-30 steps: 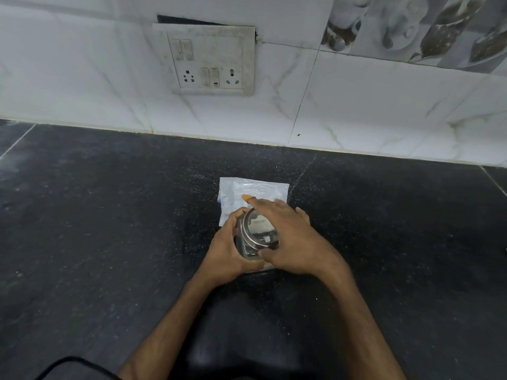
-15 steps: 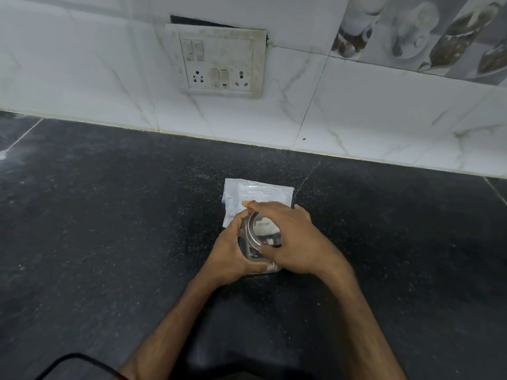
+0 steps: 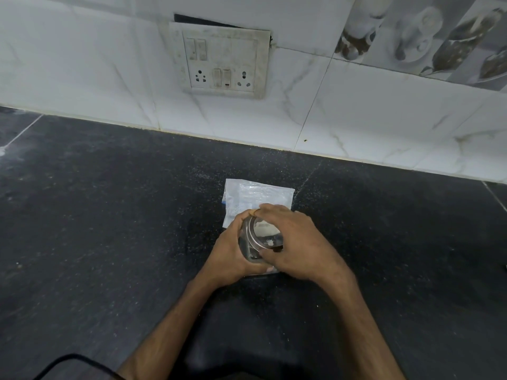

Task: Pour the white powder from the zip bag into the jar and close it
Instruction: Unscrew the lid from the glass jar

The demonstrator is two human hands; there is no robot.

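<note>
Jar (image 3: 247,249) is standing between both hands, apparently on the near end of the zip bag (image 3: 258,196). Left hand (image 3: 230,256) is wrapping round the jar's glass side. Right hand (image 3: 299,248) is gripping the metal lid (image 3: 264,231) from above, fingers curling over its rim. Lid is sitting on the jar's mouth; how tight, cannot tell. Bag is lying flat, reaching past the fingertips. Dark counter (image 3: 109,215), speckled white, is spreading around the hands. Beyond them, a switch plate (image 3: 222,61) is sitting in the tiled wall (image 3: 384,119). Black cable (image 3: 68,360) is curving beside the left forearm.
</note>
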